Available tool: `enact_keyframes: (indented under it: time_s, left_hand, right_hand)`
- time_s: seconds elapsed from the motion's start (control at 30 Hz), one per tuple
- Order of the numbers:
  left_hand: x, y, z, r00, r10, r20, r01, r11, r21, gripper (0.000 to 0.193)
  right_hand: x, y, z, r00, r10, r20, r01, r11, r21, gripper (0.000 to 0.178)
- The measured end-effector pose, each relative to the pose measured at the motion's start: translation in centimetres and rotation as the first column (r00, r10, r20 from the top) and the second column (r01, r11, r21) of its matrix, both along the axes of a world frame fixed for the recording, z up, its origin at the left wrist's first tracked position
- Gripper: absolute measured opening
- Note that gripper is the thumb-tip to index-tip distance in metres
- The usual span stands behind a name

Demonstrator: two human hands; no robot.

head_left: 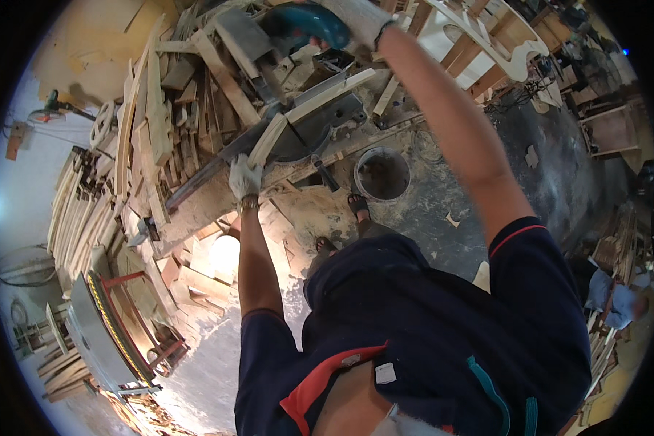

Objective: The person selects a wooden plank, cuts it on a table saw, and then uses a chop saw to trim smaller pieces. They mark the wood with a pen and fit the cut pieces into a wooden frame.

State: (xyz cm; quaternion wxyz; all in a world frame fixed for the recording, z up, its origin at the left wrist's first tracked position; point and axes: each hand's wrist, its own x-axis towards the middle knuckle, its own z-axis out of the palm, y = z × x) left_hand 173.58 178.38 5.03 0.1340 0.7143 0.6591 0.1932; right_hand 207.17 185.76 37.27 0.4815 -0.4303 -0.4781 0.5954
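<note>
In a white work glove, my left hand [245, 178] grips the near end of a curved wooden piece [270, 138] that lies on the metal bed of a miter saw [309, 138]. A second curved length of wood [330, 97] continues from it toward the upper right, with a dark gap between the two. At the top edge, my gloved right hand [352, 18] is closed on the handle of the saw's teal motor housing [309, 23]. Part of that hand is cut off by the picture edge. The saw blade cannot be made out.
A round bucket [382, 174] stands by my feet. Wood offcuts [189, 109] are heaped left of the saw, and long strips [80, 211] lean at the wall. A pale wooden frame [487, 43] lies upper right. Another person [618, 305] is at far right.
</note>
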Motion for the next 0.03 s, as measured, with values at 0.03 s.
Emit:
enact_keyframes:
  time_s: [0.03]
  left_hand:
    - [-2.50,-0.01,-3.16,0.998,-0.058,-0.014,0.058,0.997,0.046,0.067]
  right_hand:
    - [-1.15,-0.65,-0.65,0.961,0.017,-0.277,0.014,0.994,0.109,0.041]
